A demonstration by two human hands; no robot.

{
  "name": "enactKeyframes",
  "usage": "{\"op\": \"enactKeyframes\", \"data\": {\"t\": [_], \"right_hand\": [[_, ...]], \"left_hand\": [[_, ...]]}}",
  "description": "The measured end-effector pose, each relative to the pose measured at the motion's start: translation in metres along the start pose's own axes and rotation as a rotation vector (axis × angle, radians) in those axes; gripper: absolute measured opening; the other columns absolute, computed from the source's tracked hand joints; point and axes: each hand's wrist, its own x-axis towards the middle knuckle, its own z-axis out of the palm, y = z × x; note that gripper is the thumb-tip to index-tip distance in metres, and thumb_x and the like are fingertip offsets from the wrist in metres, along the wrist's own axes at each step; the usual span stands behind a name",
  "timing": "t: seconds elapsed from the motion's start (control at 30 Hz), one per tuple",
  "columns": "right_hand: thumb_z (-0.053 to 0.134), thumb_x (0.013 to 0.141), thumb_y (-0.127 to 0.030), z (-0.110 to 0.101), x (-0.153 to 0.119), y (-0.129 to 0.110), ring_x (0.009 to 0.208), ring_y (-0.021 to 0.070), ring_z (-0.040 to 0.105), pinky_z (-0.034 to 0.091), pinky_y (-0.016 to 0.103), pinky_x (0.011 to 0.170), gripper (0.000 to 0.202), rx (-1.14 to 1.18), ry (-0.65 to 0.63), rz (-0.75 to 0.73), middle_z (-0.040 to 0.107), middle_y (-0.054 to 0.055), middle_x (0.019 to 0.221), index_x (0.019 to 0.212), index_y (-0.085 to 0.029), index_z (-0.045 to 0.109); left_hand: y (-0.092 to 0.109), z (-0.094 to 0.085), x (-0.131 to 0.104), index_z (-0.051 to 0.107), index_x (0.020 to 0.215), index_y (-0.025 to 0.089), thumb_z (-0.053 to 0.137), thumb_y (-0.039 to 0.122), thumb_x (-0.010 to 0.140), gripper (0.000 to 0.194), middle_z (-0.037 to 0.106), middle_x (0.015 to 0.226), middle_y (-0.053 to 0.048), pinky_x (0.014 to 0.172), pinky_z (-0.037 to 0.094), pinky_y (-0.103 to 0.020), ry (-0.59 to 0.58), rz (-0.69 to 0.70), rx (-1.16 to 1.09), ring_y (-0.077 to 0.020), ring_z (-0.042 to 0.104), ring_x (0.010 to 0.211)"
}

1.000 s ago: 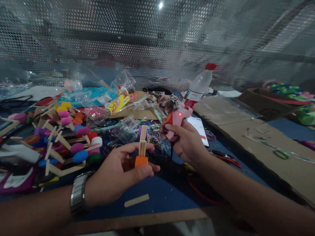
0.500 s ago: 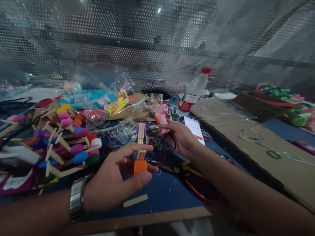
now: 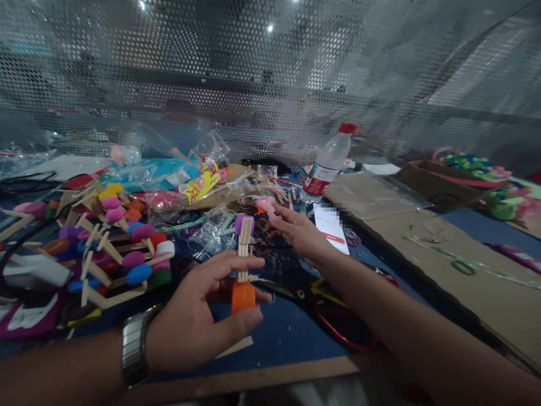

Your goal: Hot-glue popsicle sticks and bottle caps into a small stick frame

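My left hand (image 3: 186, 310), wearing a metal-band watch (image 3: 136, 347), pinches an upright piece made of wooden craft sticks (image 3: 243, 248). An orange cap-like disc (image 3: 243, 297) is at its lower end, by my thumb, and a purple one (image 3: 245, 224) is at its top. Farther off, the fingers of my right hand (image 3: 302, 234) are closed round a pink hot glue gun (image 3: 267, 205), tipped over to the left. My fingers cover most of its handle. The glue gun stays apart from the stick piece.
Stick pieces with coloured discs (image 3: 114, 248) are heaped at left. Scissors (image 3: 346, 321) with red and black handles lie under my right forearm. A phone (image 3: 332, 228), a water bottle (image 3: 325, 163) and cardboard (image 3: 422, 270) are at right. Plastic wrappers (image 3: 211, 231) lie mid-table.
The glue gun has tipped from upright to nearly level, and my right hand has turned with it. My left hand keeps its hold on the stick piece, which leans slightly more.
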Motion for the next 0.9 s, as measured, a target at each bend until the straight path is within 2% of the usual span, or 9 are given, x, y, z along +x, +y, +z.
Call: {"op": "enactKeyframes", "data": {"t": [0.1, 0.17, 0.2, 0.27, 0.37, 0.47, 0.53, 0.7, 0.9], "right_hand": [[0.072, 0.078, -0.025, -0.006, -0.002, 0.000, 0.094, 0.0233, 0.065, 0.054, 0.038, 0.078, 0.037, -0.351, 0.071, -0.291, 0.070, 0.008, 0.104, 0.114, -0.022, 0.068], [0.069, 0.082, -0.024, -0.007, -0.009, -0.008, 0.108, 0.0281, 0.060, 0.052, 0.043, 0.085, 0.031, -0.537, 0.130, -0.498, 0.068, 0.011, 0.115, 0.112, -0.022, 0.068], [0.064, 0.086, -0.024, -0.006, -0.014, -0.013, 0.107, 0.0275, 0.060, 0.052, 0.043, 0.085, 0.025, -0.582, 0.134, -0.575, 0.067, 0.011, 0.113, 0.111, -0.022, 0.068], [0.054, 0.094, -0.019, -0.002, -0.025, -0.023, 0.095, 0.0214, 0.062, 0.053, 0.036, 0.078, 0.024, -0.523, 0.070, -0.705, 0.063, 0.009, 0.106, 0.115, -0.024, 0.066], [0.049, 0.094, -0.008, 0.003, -0.040, -0.034, 0.098, 0.0188, 0.060, 0.054, 0.034, 0.082, 0.039, -0.537, -0.125, -0.949, 0.056, 0.008, 0.111, 0.124, -0.028, 0.064], [0.047, 0.090, -0.002, 0.002, -0.045, -0.038, 0.102, 0.0190, 0.059, 0.055, 0.036, 0.085, 0.050, -0.665, -0.313, -1.022, 0.053, 0.009, 0.117, 0.129, -0.029, 0.062], [0.049, 0.089, -0.003, -0.001, -0.045, -0.038, 0.105, 0.0200, 0.059, 0.056, 0.037, 0.087, 0.050, -0.745, -0.366, -1.044, 0.053, 0.010, 0.119, 0.129, -0.029, 0.063], [0.055, 0.092, -0.007, -0.006, -0.040, -0.035, 0.104, 0.0211, 0.061, 0.056, 0.038, 0.086, 0.035, -0.832, -0.370, -1.157, 0.060, 0.010, 0.111, 0.117, -0.027, 0.070], [0.048, 0.094, -0.008, -0.006, -0.038, -0.035, 0.098, 0.0216, 0.062, 0.056, 0.038, 0.084, 0.037, -0.924, -0.352, -1.194, 0.066, 0.010, 0.106, 0.117, -0.026, 0.071]], "left_hand": [[-0.001, 0.000, 0.000, 0.058, 0.129, 0.021, 0.072, 0.027, 0.088, 0.044, 0.055, 0.124, -0.010, 0.085, 0.061, -0.028, -0.012, -0.008, 0.002, -0.0223, 0.075, 0.101], [-0.001, 0.000, 0.000, 0.058, 0.129, 0.021, 0.072, 0.027, 0.087, 0.044, 0.055, 0.122, -0.009, 0.085, 0.061, -0.029, -0.026, -0.021, 0.016, -0.0221, 0.075, 0.101], [-0.001, 0.001, 0.000, 0.058, 0.128, 0.022, 0.072, 0.027, 0.087, 0.044, 0.055, 0.121, -0.008, 0.084, 0.061, -0.028, -0.037, -0.032, 0.023, -0.0218, 0.075, 0.100], [-0.001, 0.002, 0.000, 0.059, 0.128, 0.022, 0.073, 0.026, 0.086, 0.044, 0.054, 0.120, -0.008, 0.085, 0.060, -0.029, -0.057, -0.071, 0.023, -0.0217, 0.075, 0.101], [-0.002, 0.004, 0.002, 0.060, 0.124, 0.021, 0.073, 0.025, 0.084, 0.042, 0.055, 0.123, -0.009, 0.085, 0.060, -0.029, -0.070, -0.145, -0.003, -0.0227, 0.074, 0.101], [-0.006, 0.005, 0.003, 0.060, 0.122, 0.019, 0.074, 0.028, 0.082, 0.043, 0.058, 0.121, -0.011, 0.079, 0.060, -0.031, -0.064, -0.159, 0.031, -0.0248, 0.073, 0.098], [-0.008, 0.005, 0.003, 0.061, 0.121, 0.018, 0.075, 0.031, 0.082, 0.043, 0.060, 0.120, -0.011, 0.077, 0.060, -0.032, -0.062, -0.137, 0.065, -0.0256, 0.072, 0.096], [-0.007, 0.005, 0.003, 0.061, 0.119, 0.019, 0.074, 0.031, 0.082, 0.041, 0.061, 0.119, -0.010, 0.077, 0.060, -0.032, -0.061, -0.195, 0.041, -0.0254, 0.072, 0.097], [-0.004, 0.004, 0.006, 0.064, 0.117, 0.018, 0.073, 0.028, 0.082, 0.038, 0.064, 0.117, -0.009, 0.081, 0.058, -0.032, -0.064, -0.185, 0.030, -0.0240, 0.072, 0.096]]}}
